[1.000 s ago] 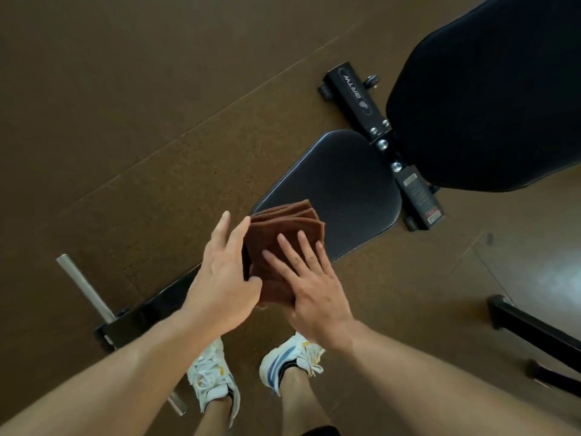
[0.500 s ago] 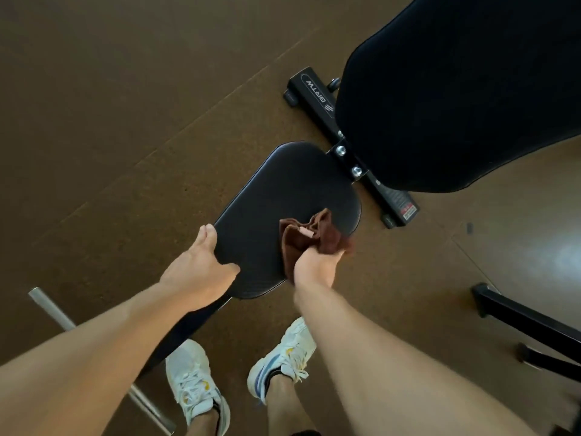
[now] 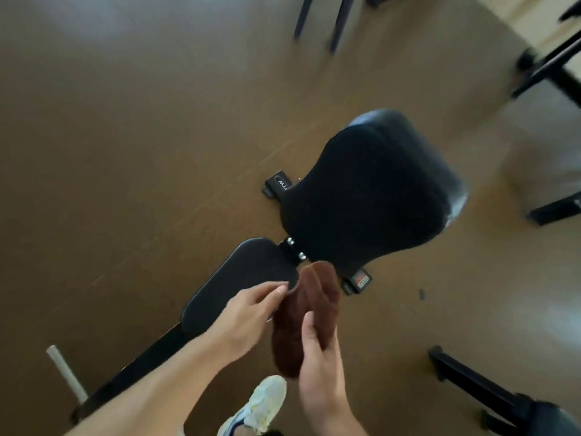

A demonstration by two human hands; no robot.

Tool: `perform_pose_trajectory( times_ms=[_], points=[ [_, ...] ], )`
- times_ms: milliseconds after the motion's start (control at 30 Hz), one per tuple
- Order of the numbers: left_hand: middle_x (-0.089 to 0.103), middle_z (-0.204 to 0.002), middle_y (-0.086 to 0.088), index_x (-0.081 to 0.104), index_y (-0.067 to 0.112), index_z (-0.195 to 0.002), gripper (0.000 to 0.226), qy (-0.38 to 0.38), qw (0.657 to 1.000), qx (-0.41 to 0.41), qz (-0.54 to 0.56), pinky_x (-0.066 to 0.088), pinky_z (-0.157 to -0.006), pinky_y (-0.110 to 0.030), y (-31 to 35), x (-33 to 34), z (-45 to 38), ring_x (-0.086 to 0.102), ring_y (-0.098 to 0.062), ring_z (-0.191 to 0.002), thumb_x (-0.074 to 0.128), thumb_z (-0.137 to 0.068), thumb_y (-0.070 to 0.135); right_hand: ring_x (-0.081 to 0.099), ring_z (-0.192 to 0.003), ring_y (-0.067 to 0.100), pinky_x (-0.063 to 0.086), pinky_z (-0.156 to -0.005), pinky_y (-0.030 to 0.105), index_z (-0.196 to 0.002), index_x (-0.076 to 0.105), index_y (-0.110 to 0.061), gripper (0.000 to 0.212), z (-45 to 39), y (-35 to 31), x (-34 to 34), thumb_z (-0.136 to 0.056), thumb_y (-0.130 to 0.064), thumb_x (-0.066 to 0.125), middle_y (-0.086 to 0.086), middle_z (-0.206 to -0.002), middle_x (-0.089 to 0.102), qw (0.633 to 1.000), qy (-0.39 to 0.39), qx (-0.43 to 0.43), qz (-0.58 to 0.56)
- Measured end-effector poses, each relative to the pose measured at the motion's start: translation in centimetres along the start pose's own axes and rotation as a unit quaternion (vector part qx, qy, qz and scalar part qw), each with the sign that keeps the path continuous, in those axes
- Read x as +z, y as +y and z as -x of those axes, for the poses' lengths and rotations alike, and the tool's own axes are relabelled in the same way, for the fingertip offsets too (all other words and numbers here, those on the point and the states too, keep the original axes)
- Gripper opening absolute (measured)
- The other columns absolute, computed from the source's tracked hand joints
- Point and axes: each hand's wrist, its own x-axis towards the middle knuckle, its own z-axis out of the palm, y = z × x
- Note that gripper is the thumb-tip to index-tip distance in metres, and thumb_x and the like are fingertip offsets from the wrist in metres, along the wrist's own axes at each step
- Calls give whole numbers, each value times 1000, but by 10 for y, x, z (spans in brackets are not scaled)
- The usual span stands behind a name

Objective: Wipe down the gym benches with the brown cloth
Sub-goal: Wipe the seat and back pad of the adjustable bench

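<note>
Hands meet over a folded brown cloth [image 3: 306,313], held in the air above the near end of a black gym bench [image 3: 371,196]. The right hand [image 3: 320,372] grips the lower part of the cloth, thumb lying across its front and the other fingers curled behind it. The left hand [image 3: 248,313] reaches in from the side, and its fingers [image 3: 278,289] pinch the cloth's upper left edge. The cloth touches no part of the bench at this moment.

The step in hand looks like readying the cloth, refolding or turning it to a fresh face, between strokes of wiping. The next move likely calls for one hand to press the cloth flat onto a pad and sweep along it, while the other hand lets go or steadies the frame.

The cloth looks thick, soft and fuzzy, like terry or microfibre, doubled into a long rounded pad. The bench has two cushioned parts: a small seat pad [image 3: 248,278] with rounded corners and a faint sheen, and a larger, wider back pad [image 3: 371,196] raised at an angle, matte black and smooth, probably vinyl. Silver bolts [image 3: 297,248] join them on a black metal frame. A pale metal bar [image 3: 64,371] crosses the frame's near end. The floor [image 3: 125,152] is brown and speckled, like rubber or cork. A white trainer [image 3: 261,407] shows below the hands. The picture is somewhat blurred.
</note>
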Motion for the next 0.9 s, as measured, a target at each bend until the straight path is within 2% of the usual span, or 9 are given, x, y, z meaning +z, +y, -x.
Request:
perform_pose_trajectory(
  times_ms=[67,133,233,300,400,500,733,800,900],
  points=[
    [76,-112,13,74,35,-119,27,-30,996,35,76,51,-106,-34,56,22,11,67,-4,-112,52,-104,39,57,-130,-4,48,-107,21,-140,40,-71,46,12,-57,-25,-97,-62,53,-31,-137,60,986,0,-138,89],
    [78,-107,7,77,33,-109,23,-42,989,59,130,53,-103,-38,103,42,21,70,-11,-109,54,-104,35,54,-133,-4,47,-105,17,-142,34,-70,49,16,-101,-49,-100,-52,51,-25,-143,57,956,50,-240,163],
    [78,-102,5,77,26,-107,20,7,982,117,147,57,-92,-29,146,62,27,72,-8,-100,59,-102,35,42,-150,16,38,-122,48,-160,31,-41,60,11,-156,-72,-103,-50,50,-1,-161,45,884,168,-360,246],
    [76,-107,11,73,26,-115,22,64,981,119,136,53,-84,-17,157,67,24,69,0,-100,59,-102,37,18,-161,23,15,-131,53,-166,22,-18,72,-12,-190,-76,-106,-43,52,6,-172,27,827,210,-377,361],
    [65,-119,23,65,31,-129,29,107,986,73,107,40,-78,-8,155,58,9,59,10,-102,58,-102,38,-1,-163,22,2,-132,50,-168,7,-21,86,-78,-224,-62,-103,-53,54,0,-177,8,736,115,-309,592],
    [60,-128,20,58,33,-137,35,119,985,57,108,41,-79,-13,148,41,-13,55,5,-107,59,-102,37,6,-163,32,14,-131,55,-168,1,-21,104,-126,-226,-45,-94,-58,65,4,-177,5,632,98,-317,701],
    [57,-141,13,54,31,-141,39,105,988,33,111,44,-98,-26,138,6,-66,55,-3,-122,59,-103,26,31,-154,32,37,-121,52,-157,36,-24,90,-155,-256,-25,-85,-65,72,1,-164,38,582,76,-364,723],
    [58,-140,9,53,33,-140,43,105,989,12,108,48,-95,-25,128,-4,-79,56,-7,-125,58,-101,16,41,-147,31,42,-116,51,-146,52,-23,79,-163,-261,-11,-85,-71,67,0,-154,52,557,69,-380,735],
    [57,-141,8,52,33,-141,47,122,989,-7,83,45,-76,-14,111,-18,-100,54,-6,-122,55,-100,9,61,-122,33,50,-101,52,-116,69,-20,59,-177,-266,6,-86,-71,63,3,-122,72,484,67,-418,766]
  ],
)
